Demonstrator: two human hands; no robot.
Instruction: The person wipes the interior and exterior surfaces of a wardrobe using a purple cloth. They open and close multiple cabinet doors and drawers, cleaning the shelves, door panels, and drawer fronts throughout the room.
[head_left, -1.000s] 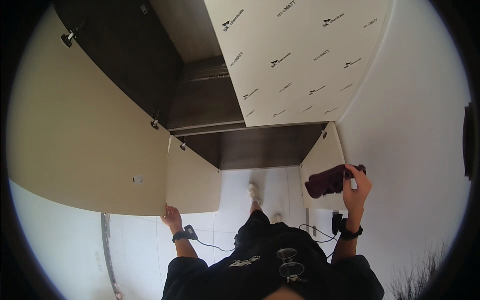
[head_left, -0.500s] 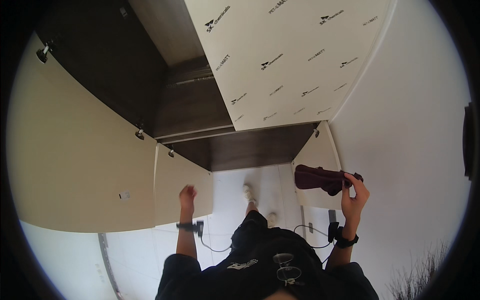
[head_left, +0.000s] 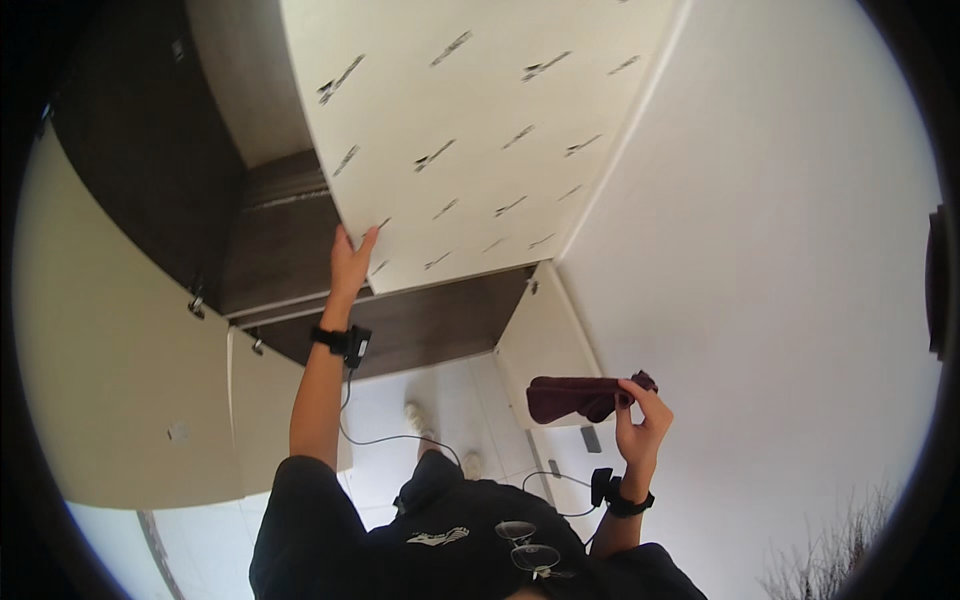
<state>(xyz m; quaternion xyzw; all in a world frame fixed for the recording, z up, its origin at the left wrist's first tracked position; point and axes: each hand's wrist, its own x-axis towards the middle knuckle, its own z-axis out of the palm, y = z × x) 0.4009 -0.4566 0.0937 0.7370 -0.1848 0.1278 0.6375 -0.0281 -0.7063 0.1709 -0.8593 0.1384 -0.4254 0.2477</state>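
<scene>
My left hand (head_left: 349,268) reaches up to the free edge of a cream cabinet door (head_left: 470,105) covered in printed film. Its thumb lies on the film side and the fingers go round the edge, gripping it. Out to the right, my right hand (head_left: 643,425) pinches one end of a folded dark maroon cloth (head_left: 572,398) between thumb and fingers. The cloth hangs sideways to the left, in front of the open lower door (head_left: 545,335).
Dark brown shelving (head_left: 275,245) shows inside the cabinet. Large cream doors (head_left: 130,380) stand open on the left, with metal hinges (head_left: 197,303). A white wall (head_left: 760,260) runs along the right. Dry twigs (head_left: 830,550) stick up at lower right. Cables (head_left: 405,437) hang from both wristbands.
My left hand has risen from beside the lower left door to the edge of the film-covered door. My right hand still holds the cloth. The whole view has shifted.
</scene>
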